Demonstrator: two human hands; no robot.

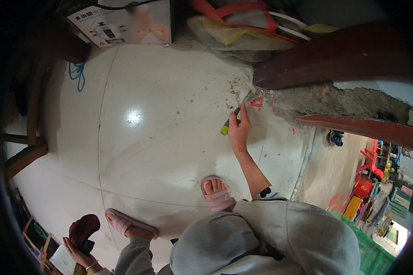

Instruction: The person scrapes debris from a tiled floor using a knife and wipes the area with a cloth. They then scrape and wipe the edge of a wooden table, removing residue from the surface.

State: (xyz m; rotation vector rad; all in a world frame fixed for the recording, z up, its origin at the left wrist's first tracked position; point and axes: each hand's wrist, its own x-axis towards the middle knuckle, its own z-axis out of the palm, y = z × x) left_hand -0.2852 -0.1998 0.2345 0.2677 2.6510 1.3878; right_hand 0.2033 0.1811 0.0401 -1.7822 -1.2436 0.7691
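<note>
My right hand (239,129) grips a screwdriver (225,126) with a black and lime-green handle. The thin metal shaft points away from me, its tip at the floor beside the foot of a dark red wooden door frame (316,58). Around the tip lie crumbs of debris (235,86) and red scraps (256,102). Far off at the lower left, my left hand (76,252) holds a dark maroon cloth item (84,228) with a black part at its lower end; what exactly it is cannot be told.
A printed box (124,27) stands at the top left, near a blue cord (78,74). Plastic bags (241,37) lie beside the frame. Rough broken cement (351,99) shows between red wooden parts. Wooden furniture legs (27,158) rise at left. Beyond the doorway are dark shoes (335,137) and a red chair (371,161).
</note>
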